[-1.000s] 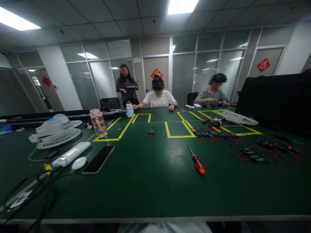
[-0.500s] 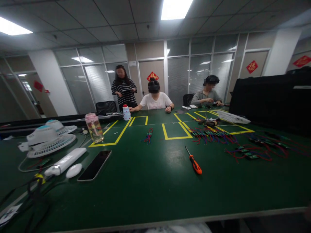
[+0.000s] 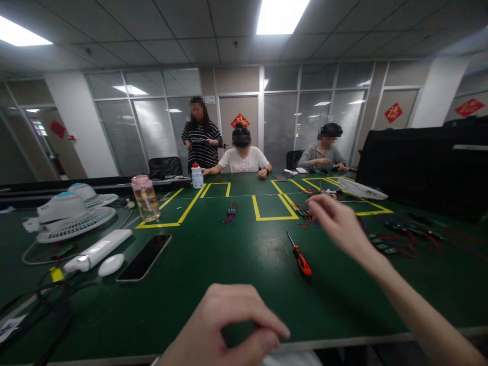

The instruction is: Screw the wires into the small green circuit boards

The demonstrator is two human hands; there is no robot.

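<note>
At the bottom centre my left hand hovers near the table's front edge. Its thumb and index finger curve toward each other with a gap between them, and nothing shows in it. My right hand reaches out over the table, fingers loosely bent and pointing left, no held thing visible. Beside and partly behind its fingertips lies a cluster of small green circuit boards with red and blue wires; my hand hides much of it. Between my hands rests an orange-and-black screwdriver. A small wired board bundle lies farther left.
On the left are a phone, a white mouse, a white power strip, white fans and a bottle. More wired boards and a white keyboard lie right. Yellow tape marks the green table. Several people are opposite.
Both my hands have come into view, the left at the bottom centre, the right reaching over the boards. The standing person has moved slightly right. The screwdriver stays in place.
</note>
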